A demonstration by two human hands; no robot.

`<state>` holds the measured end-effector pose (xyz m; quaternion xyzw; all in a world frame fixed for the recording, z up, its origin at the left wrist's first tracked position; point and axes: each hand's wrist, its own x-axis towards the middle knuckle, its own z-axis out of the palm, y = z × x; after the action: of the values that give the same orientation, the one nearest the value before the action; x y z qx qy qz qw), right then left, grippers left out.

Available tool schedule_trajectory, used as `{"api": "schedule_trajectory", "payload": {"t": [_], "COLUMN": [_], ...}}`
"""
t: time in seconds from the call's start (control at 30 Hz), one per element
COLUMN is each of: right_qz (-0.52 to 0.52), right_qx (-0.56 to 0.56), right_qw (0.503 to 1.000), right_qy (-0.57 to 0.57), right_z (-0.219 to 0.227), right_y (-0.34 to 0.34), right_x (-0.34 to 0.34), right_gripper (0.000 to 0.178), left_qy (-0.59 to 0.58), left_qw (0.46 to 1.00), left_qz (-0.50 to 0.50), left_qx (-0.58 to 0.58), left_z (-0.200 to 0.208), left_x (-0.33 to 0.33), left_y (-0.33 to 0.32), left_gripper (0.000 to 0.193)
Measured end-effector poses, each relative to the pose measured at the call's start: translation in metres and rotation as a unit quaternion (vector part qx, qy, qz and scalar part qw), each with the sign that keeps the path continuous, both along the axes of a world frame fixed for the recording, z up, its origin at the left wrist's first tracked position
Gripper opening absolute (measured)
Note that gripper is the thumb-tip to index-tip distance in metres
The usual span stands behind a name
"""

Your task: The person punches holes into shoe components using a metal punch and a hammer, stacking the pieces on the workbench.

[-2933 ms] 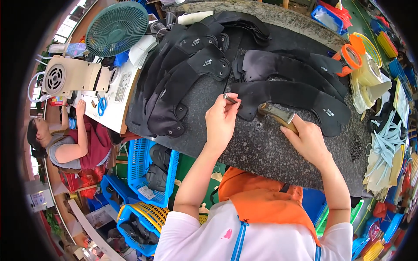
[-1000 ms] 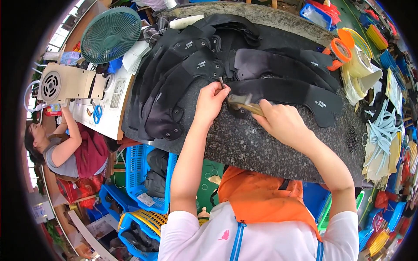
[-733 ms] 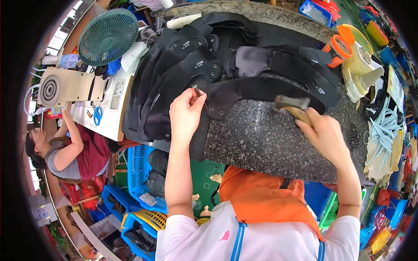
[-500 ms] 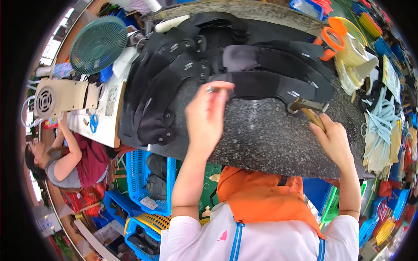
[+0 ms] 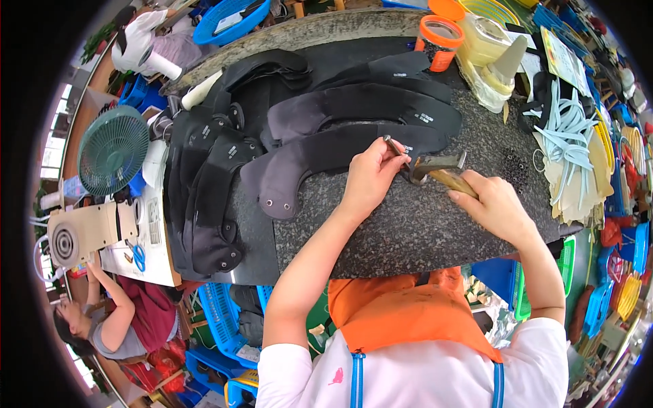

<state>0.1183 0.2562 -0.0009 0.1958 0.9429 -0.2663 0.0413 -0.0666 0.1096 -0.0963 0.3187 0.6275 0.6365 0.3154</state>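
Observation:
My left hand (image 5: 374, 173) pinches a slim metal punch (image 5: 389, 141), tilted, with its lower end down by the end of a curved dark fabric piece (image 5: 326, 149). Two metal eyelets show at that piece's other end. My right hand (image 5: 493, 207) grips the wooden handle of a hammer (image 5: 441, 163). The hammer head is right beside the punch's lower part; whether they touch I cannot tell. Fingers and hammer hide the spot under the punch.
More curved black pieces (image 5: 204, 163) overlap at the left of the speckled stone slab (image 5: 367, 231). Small dark rings (image 5: 515, 166) lie on the right, below an orange-rimmed jar (image 5: 439, 42). Pale blue strips (image 5: 566, 126) hang at the far right. A co-worker (image 5: 126, 319) sits at left.
My left hand has come down to the right, bringing the punch to the fabric piece beside the hammer. The fabric piece's eyelet end has come into sight. The whole view has shifted.

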Motion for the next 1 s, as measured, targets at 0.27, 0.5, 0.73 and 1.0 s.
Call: {"api": "schedule_trajectory", "payload": {"t": [0.27,0.5,0.73,1.0], "right_qz": [-0.123,-0.186,-0.064,-0.031], "right_qx": [-0.072,-0.152,-0.022,0.054], "right_qw": [0.975,0.885,0.909,0.998], "right_qy": [0.168,0.399,0.412,0.021], "right_z": [0.067,0.092,0.052,-0.005], "right_y": [0.01,0.011,0.006,-0.007], "right_x": [0.016,0.026,0.014,0.024], "right_gripper": [0.026,0.039,0.037,0.03], "left_qy": [0.036,0.119,0.357,0.192], "left_qw": [0.999,0.992,0.933,0.98], "left_qz": [0.001,0.003,-0.019,0.004], "left_qx": [-0.026,-0.042,-0.045,-0.053], "left_z": [-0.004,0.003,0.007,0.003], "left_x": [-0.001,0.008,0.011,0.002], "left_y": [-0.003,0.001,0.001,0.014], "left_gripper": [0.006,0.005,0.012,0.008]}}
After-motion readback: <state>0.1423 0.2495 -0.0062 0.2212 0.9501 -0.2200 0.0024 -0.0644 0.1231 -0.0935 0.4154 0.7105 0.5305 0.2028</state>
